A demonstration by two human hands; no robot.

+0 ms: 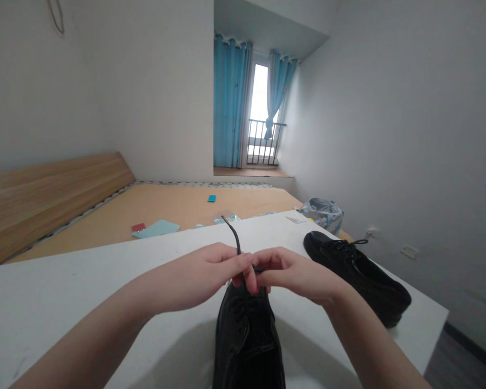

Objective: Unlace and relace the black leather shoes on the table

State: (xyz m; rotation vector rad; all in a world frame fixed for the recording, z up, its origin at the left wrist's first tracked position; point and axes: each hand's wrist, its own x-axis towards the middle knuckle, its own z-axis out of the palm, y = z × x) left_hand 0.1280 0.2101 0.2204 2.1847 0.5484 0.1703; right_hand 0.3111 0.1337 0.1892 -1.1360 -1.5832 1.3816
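Note:
A black shoe [249,346] stands on the white table in front of me, its toe pointing away and its opening toward me. Above its front part my two hands meet, fingertips touching. My left hand [218,267] pinches a black shoelace [235,236], whose free end sticks up and bends to the left. My right hand [285,270] is closed, thumb and fingers together, with a short dark bit of lace showing at its fingertips. The fingers hide where the lace meets the shoe. To the right lies a second black shoe [358,275], its lace tied in a bow.
The white table [85,297] ends on the right in an edge above a dark floor. Behind it is a wooden bed board [251,199] with a teal card [212,198], a red item [138,227] and a pale green sheet [157,229]. A plastic bag [324,213] stands beyond the second shoe.

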